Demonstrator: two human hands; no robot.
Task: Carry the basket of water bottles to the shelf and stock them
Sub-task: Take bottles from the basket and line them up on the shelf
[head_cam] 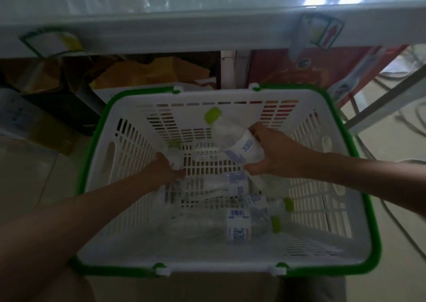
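hands [265, 155] likely gripping bottles [232, 138], basket [322, 246]

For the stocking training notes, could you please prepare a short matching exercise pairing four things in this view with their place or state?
Column one:
1. right hand
2. left hand
3. basket
4. shelf edge

Column two:
A. above the far side of the basket, carrying price tags
B. white slotted walls with a green rim
C. lifting a green-capped bottle clear of the basket floor
D. low at the basket's left side, closed on another bottle

Pairs: 1-C, 2-D, 3-B, 4-A
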